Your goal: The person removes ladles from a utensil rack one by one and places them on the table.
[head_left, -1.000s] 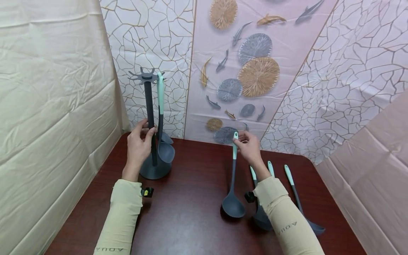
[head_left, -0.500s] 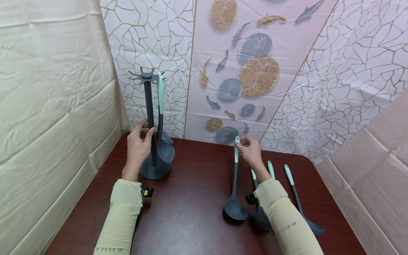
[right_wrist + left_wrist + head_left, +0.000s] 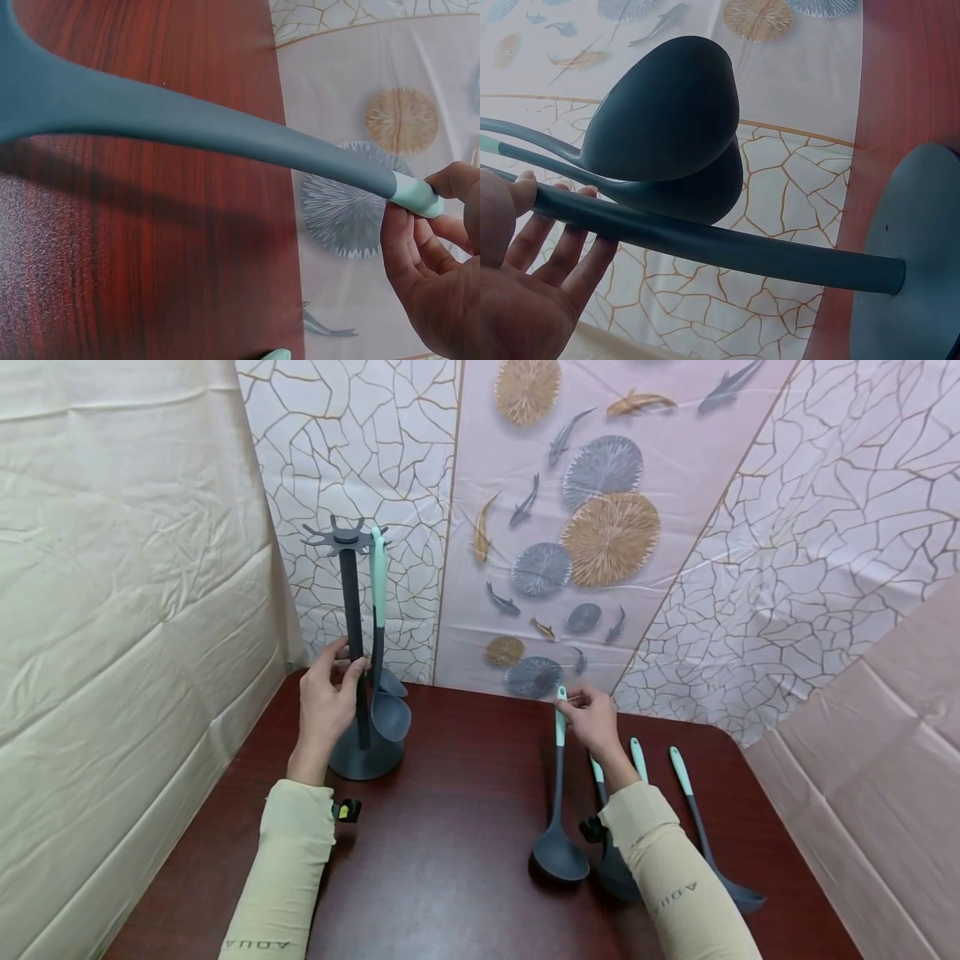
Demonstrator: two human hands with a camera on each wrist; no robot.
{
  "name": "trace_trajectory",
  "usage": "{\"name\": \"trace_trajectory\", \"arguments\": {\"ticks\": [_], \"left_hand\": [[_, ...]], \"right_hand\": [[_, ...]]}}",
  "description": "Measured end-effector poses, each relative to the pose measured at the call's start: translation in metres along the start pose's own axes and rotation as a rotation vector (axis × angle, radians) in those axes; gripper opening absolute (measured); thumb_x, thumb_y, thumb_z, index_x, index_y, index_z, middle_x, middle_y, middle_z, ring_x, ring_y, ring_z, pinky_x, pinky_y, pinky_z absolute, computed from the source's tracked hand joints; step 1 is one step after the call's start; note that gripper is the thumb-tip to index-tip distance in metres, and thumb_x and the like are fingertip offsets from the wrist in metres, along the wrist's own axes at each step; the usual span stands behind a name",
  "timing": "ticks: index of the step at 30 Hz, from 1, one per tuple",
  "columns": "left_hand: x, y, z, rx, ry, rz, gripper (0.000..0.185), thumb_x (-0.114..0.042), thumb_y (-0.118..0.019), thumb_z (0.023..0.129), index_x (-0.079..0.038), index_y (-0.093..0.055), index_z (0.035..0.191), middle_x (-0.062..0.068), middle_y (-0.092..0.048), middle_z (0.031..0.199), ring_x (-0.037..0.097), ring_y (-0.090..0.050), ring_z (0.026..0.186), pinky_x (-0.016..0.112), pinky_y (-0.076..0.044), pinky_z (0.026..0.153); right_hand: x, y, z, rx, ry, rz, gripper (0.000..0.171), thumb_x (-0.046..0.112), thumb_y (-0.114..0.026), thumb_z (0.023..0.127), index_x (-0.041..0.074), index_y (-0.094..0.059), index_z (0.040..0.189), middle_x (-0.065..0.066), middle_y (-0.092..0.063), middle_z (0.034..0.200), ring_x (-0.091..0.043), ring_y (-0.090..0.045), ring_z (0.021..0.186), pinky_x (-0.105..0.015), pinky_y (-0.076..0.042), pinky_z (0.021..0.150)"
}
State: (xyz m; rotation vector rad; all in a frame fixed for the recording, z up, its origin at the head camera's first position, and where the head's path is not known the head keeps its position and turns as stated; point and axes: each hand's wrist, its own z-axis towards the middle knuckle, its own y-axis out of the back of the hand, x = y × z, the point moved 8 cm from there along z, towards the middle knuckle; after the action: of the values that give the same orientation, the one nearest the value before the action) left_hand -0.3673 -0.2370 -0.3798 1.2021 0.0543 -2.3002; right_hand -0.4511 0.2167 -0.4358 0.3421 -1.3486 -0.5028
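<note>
My left hand [image 3: 326,702] holds the pole of a dark grey utensil stand [image 3: 351,602], thumb on one side and fingers on the other. From the stand's spoked top hangs a ladle with a mint-green handle [image 3: 378,585]; behind it the bowl of a second hanging utensil [image 3: 393,685] shows. In the left wrist view both dark bowls [image 3: 664,112] lie close beside the pole [image 3: 727,244]. With my right hand [image 3: 592,718] I pinch the mint-green handle end of another ladle [image 3: 558,852]. It slants down, its bowl at or just above the table; contact cannot be told.
On the table [image 3: 442,860], right of the held ladle, lie more mint-handled utensils, partly hidden by my right arm. The rightmost one [image 3: 697,818] has a dark bowl. Patterned cloth [image 3: 517,627] hangs behind the table, with plain cloth at both sides.
My right hand has shifted slightly right and down in the head view, and the ladle has moved right with it. My left hand and the stand have stayed in place.
</note>
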Motion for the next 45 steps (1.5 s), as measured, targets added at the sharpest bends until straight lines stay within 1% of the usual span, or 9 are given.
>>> {"name": "trace_trajectory", "arguments": {"ticks": [2,6,15,19,22,25,27,36,45], "left_hand": [[0.001,0.000,0.000,-0.001,0.001,0.001,0.043,-0.019,-0.066,0.107,-0.007,-0.060,0.148,0.016,-0.068,0.126,0.026,-0.071,0.108,0.008,-0.050,0.076],[0.001,0.001,0.000,-0.004,0.005,0.004,0.044,-0.020,-0.066,0.107,-0.006,-0.060,0.148,0.016,-0.068,0.127,0.026,-0.071,0.108,0.008,-0.049,0.076],[0.001,0.000,0.000,0.001,0.001,0.008,0.044,-0.020,-0.066,0.107,-0.007,-0.059,0.149,0.015,-0.068,0.127,0.026,-0.071,0.107,0.009,-0.050,0.077],[0.001,0.000,0.000,0.003,0.007,0.008,0.044,-0.020,-0.066,0.107,-0.008,-0.059,0.149,0.015,-0.068,0.127,0.026,-0.071,0.107,0.009,-0.050,0.077],[0.001,0.000,0.000,0.005,0.011,0.007,0.044,-0.020,-0.066,0.107,-0.008,-0.059,0.149,0.015,-0.068,0.128,0.026,-0.071,0.107,0.009,-0.050,0.077],[0.001,0.000,0.000,0.004,0.012,0.005,0.044,-0.020,-0.066,0.107,-0.008,-0.060,0.149,0.015,-0.069,0.127,0.025,-0.071,0.107,0.009,-0.050,0.077],[0.001,0.000,0.000,0.003,0.011,0.007,0.044,-0.021,-0.066,0.107,-0.008,-0.060,0.149,0.015,-0.068,0.127,0.025,-0.071,0.107,0.009,-0.050,0.078],[0.001,0.000,0.000,0.003,0.013,0.003,0.044,-0.020,-0.066,0.107,-0.007,-0.059,0.149,0.015,-0.068,0.128,0.026,-0.070,0.108,0.010,-0.050,0.077],[0.001,0.000,0.001,0.002,0.010,0.012,0.043,-0.020,-0.066,0.107,-0.008,-0.060,0.148,0.013,-0.069,0.128,0.025,-0.071,0.107,0.010,-0.050,0.077]], "right_hand": [[-0.002,-0.001,0.000,0.000,-0.005,0.005,0.023,0.015,-0.073,0.101,-0.001,-0.071,0.117,-0.020,-0.070,0.105,-0.031,-0.072,0.078,-0.061,-0.060,0.078],[-0.007,-0.003,0.000,0.003,-0.024,0.021,0.026,0.016,-0.074,0.101,-0.002,-0.070,0.119,-0.021,-0.070,0.107,-0.030,-0.071,0.078,-0.064,-0.059,0.080],[-0.023,-0.007,0.000,0.009,-0.067,0.012,0.021,0.015,-0.073,0.102,-0.001,-0.071,0.116,-0.017,-0.067,0.101,-0.040,-0.069,0.082,-0.053,-0.062,0.072],[-0.027,-0.008,0.001,0.011,-0.085,-0.008,0.020,0.016,-0.073,0.102,0.001,-0.072,0.115,-0.016,-0.069,0.100,-0.030,-0.069,0.078,-0.044,-0.063,0.066],[-0.032,-0.009,0.000,0.023,-0.099,-0.013,0.020,0.018,-0.073,0.102,0.003,-0.072,0.115,-0.015,-0.069,0.102,-0.026,-0.068,0.078,-0.047,-0.063,0.070],[-0.036,-0.010,0.000,0.027,-0.103,-0.021,0.019,0.019,-0.072,0.102,0.004,-0.071,0.114,-0.015,-0.069,0.101,-0.027,-0.069,0.080,-0.054,-0.063,0.075],[-0.037,-0.010,-0.001,0.025,-0.106,-0.022,0.018,0.018,-0.073,0.102,0.003,-0.071,0.113,-0.015,-0.069,0.100,-0.027,-0.069,0.079,-0.054,-0.063,0.075],[-0.044,-0.008,-0.002,0.023,-0.116,-0.045,0.025,0.018,-0.072,0.102,-0.001,-0.070,0.118,-0.017,-0.068,0.105,-0.025,-0.069,0.080,-0.037,-0.063,0.066],[-0.061,-0.012,0.000,0.026,-0.161,-0.046,0.026,0.018,-0.074,0.101,-0.001,-0.073,0.118,-0.018,-0.072,0.107,-0.022,-0.072,0.078,-0.038,-0.064,0.065]]}}
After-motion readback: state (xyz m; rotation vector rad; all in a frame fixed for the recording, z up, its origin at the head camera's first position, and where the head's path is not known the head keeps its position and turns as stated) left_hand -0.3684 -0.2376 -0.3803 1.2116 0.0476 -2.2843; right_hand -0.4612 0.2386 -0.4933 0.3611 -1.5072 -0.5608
